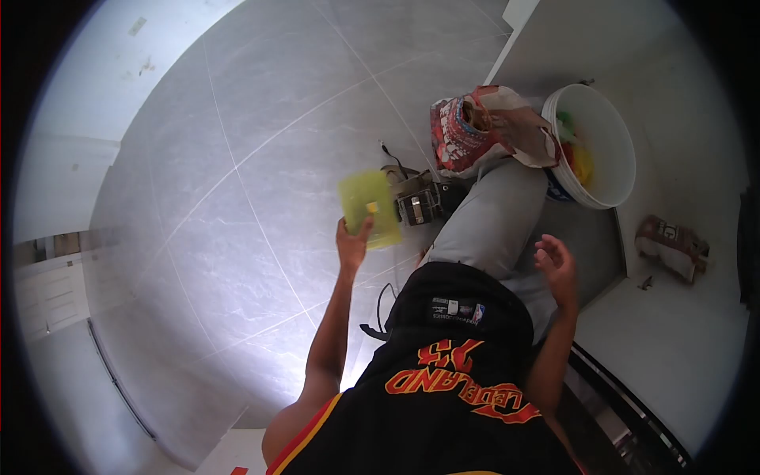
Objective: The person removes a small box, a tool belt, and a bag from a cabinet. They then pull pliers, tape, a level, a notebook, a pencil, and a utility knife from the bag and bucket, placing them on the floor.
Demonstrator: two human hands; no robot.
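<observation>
My left hand grips the near edge of a flat, see-through yellow-green plastic piece, rectangular with a small bright yellow patch near its middle. Whether it is a lid, a case or a folder cannot be made out. My thumb lies across its face, and it is held above the floor. Close behind its right edge is a dark strapped device beside my leg. My right hand hangs over my right side with loosely bent fingers and nothing in them.
A red and white printed bag slumps beyond my knee. Next to it a white bucket holds red, yellow and green things. Another crumpled bag lies at the right. Grey tiled floor stretches left, with a black cable near my hip.
</observation>
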